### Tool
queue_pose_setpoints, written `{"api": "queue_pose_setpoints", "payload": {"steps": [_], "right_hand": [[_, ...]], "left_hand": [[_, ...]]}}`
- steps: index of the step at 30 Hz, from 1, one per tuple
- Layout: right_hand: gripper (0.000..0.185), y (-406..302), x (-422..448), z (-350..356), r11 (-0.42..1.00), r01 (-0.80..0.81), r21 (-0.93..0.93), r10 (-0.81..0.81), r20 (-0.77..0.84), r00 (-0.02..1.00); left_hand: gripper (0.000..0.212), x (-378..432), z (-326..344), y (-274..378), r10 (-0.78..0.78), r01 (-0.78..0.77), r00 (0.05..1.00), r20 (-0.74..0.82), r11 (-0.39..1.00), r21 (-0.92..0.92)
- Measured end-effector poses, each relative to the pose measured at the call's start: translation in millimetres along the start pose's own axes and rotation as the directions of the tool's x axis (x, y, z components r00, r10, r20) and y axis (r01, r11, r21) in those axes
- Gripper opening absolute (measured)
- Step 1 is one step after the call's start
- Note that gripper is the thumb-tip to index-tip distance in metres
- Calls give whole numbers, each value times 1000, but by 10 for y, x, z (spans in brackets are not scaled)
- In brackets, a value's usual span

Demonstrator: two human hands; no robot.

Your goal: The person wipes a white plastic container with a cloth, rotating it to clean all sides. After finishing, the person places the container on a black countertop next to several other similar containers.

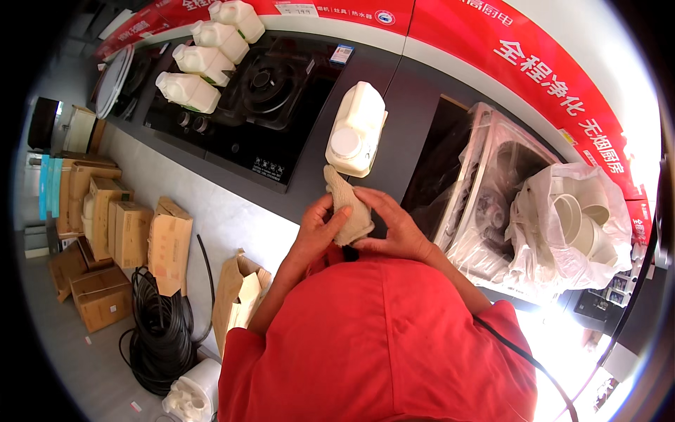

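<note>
In front of my body I hold a bunched beige cloth (349,211) between both hands. My left hand (319,220) grips its left side, with the thumb laid across the cloth. On the other side, the fingers of my right hand (396,228) curl around its edge. The cloth's narrow tip points up towards a white plastic jug (361,118) with a white screw cap. That jug stands on the dark countertop (308,174), just beyond my hands.
Several similar white jugs (192,92) stand on a black glass gas hob (248,137) to the left. At the right, plastic film wraps a sink (490,211), beside a bag of white pipe fittings (580,211). Cardboard boxes (132,232) and coiled black hose (158,332) lie on the floor.
</note>
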State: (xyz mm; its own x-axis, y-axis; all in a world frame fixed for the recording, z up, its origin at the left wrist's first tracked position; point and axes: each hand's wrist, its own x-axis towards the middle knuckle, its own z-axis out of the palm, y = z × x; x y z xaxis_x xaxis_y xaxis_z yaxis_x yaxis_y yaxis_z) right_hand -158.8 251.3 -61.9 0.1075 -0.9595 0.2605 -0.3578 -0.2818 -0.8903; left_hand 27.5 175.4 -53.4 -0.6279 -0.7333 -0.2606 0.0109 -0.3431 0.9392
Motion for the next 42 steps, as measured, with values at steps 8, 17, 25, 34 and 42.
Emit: {"api": "queue_pose_setpoints", "payload": {"steps": [8, 17, 25, 34, 42], "right_hand": [[60, 182, -174, -103, 884, -334, 327, 346, 22, 938], [62, 69, 360, -770, 995, -48, -85, -3, -511, 859], [73, 360, 741, -620, 948, -85, -305, -18, -320, 947], [60, 106, 717, -773, 993, -115, 11, 116, -139, 983], [43, 152, 922, -634, 904, -145, -402, 39, -259, 965]], "left_hand": [[24, 60, 26, -10, 26, -22, 988, 155, 999, -24], [18, 286, -235, 287, 252, -241, 950, -182, 967, 78], [24, 934, -257, 597, 394, -344, 901, -182, 904, 253], [22, 1441, -247, 836, 232, -238, 971, 59, 913, 332], [25, 1596, -319, 852, 115, -157, 986, 120, 873, 462]]}}
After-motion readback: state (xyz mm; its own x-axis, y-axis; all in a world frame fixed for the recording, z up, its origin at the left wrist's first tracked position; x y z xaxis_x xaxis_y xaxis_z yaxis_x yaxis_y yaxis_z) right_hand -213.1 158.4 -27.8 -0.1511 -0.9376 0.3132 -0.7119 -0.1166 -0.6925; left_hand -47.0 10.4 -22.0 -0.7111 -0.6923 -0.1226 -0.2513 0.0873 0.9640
